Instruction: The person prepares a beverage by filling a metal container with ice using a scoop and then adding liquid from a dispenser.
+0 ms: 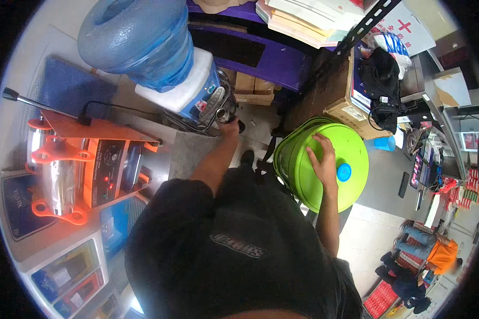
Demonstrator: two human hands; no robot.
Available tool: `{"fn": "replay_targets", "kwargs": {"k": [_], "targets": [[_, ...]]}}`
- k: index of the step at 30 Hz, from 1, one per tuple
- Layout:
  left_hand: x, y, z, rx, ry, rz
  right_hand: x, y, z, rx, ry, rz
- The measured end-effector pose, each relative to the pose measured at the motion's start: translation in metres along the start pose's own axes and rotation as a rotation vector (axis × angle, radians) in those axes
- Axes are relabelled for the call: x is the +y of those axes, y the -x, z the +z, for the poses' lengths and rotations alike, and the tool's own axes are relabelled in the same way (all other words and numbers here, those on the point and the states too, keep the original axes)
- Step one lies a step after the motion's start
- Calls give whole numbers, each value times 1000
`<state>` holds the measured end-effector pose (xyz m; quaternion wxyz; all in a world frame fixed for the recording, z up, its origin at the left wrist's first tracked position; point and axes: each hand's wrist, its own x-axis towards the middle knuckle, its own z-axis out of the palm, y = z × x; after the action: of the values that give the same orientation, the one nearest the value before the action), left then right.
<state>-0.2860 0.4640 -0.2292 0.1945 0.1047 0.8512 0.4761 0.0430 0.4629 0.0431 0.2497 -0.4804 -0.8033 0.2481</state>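
My left hand grips a dark bottle with an open metal mouth, likely an insulated flask. It is held close to the front of a blue and white water dispenser; I cannot tell whether they touch. On top of the dispenser sits a large blue water jug. My right hand rests, fingers spread, on the lime-green lid of a round green bin-like container. A blue knob on the lid lies beside my palm.
To the left stands an orange-framed machine with metal rollers, lit indicators and a projecting lever. Ahead are purple shelves with stacked papers. A cardboard box borders the green container. A desk and two people are at right.
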Motion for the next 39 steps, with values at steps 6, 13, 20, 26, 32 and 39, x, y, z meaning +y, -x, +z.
{"fn": "replay_targets", "kwargs": {"k": [6, 13, 20, 26, 32, 39], "targets": [[-129, -145, -1, -458, -68, -411, 0, 0, 16, 10, -33, 8], [-82, -184, -28, -460, -72, -552, -2, 4, 20, 71, 36, -2], [-78, -179, -39, -479, -754, -215, 1, 5, 23, 53, 53, -21], [-68, -176, -27, -226, -507, -635, 2, 2, 27, 58, 65, -19], [-93, -206, -24, -608, -1016, -200, 5, 8, 23, 61, 59, 15], [-14, -134, -24, -499, -595, -352, 9, 13, 21, 84, 108, 50]]}}
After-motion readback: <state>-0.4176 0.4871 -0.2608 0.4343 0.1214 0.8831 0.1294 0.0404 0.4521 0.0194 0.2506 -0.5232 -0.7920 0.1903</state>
